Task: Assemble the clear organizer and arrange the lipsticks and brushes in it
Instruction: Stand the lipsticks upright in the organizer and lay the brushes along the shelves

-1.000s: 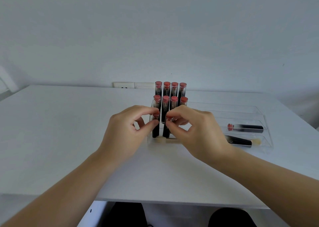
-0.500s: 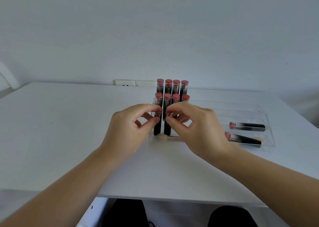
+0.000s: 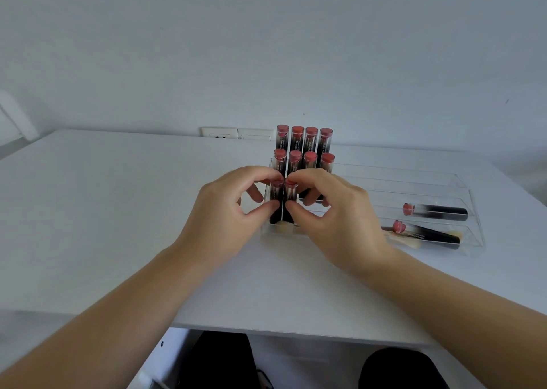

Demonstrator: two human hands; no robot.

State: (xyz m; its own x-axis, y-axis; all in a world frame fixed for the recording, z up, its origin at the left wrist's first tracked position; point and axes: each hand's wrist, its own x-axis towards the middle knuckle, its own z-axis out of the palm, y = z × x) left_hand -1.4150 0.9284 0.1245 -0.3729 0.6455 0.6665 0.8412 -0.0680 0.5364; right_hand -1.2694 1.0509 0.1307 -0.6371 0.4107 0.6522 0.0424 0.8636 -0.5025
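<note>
1. L hand (image 3: 228, 211) & R hand (image 3: 334, 214) side by side over mid table (image 3: 118, 211), nearer its front edge than the back.
2. L thumb + forefinger pinch an upright front-row lipstick (image 3: 276, 202); R pinches the next lipstick (image 3: 290, 200), touching it on the right.
3. Both stand in front-left part of clear organizer (image 3: 470, 211); brush (image 3: 396, 236) lies along its front edge.
4. 2 lipsticks lie flat in the right trays: front one (image 3: 426, 234), behind it another (image 3: 435, 211).
5. Behind hands: row of 4 (image 3: 305, 160), then back row of 4 (image 3: 303, 138), upright.
6. Wall socket (image 3: 220, 132) at table's back edge.
</note>
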